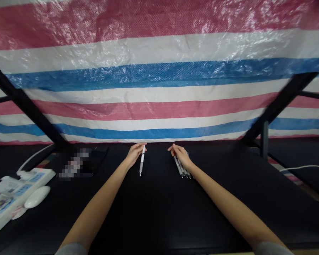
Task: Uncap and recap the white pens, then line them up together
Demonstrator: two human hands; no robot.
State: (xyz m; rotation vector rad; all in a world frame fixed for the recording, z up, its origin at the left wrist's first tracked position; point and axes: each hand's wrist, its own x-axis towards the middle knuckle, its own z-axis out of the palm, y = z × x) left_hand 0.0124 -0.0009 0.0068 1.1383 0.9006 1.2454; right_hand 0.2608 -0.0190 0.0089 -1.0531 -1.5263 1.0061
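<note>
Head view. Items listed from the middle of the frame outward.

Left hand (135, 154): low centre-left of the frame, at the far end of the forearm. Its grip is closed, thumb and fingers pinching the upper part of a white pen (142, 160). The pen stands tilted, its metal tip pointing down and toward the wearer, and the tip shows no contact with the surface.

Right hand (181, 156): just right of centre, well apart from the left hand. Its fingers curl over the upper ends of a bundle of pens (181, 168), which are grey and white with metal tips and fan out slightly below the hand. Whether the grip pinches the bundle or only rests on it cannot be told from this view.

Counter (159, 216): black top across the lower half of the frame, carrying everything below.

Tablet (97, 159): dark slab left of the left hand, partly blurred out.

Power strip (35, 180): white, lower left, with a white cable (34, 157) running up from it.

Mouse (37, 197): white, beside the power strip.

Printed sheets (2, 202): lower left edge, against the power strip.

Tarp (159, 81): red, white and blue stripes, filling the upper frame behind black struts (23, 99).
</note>
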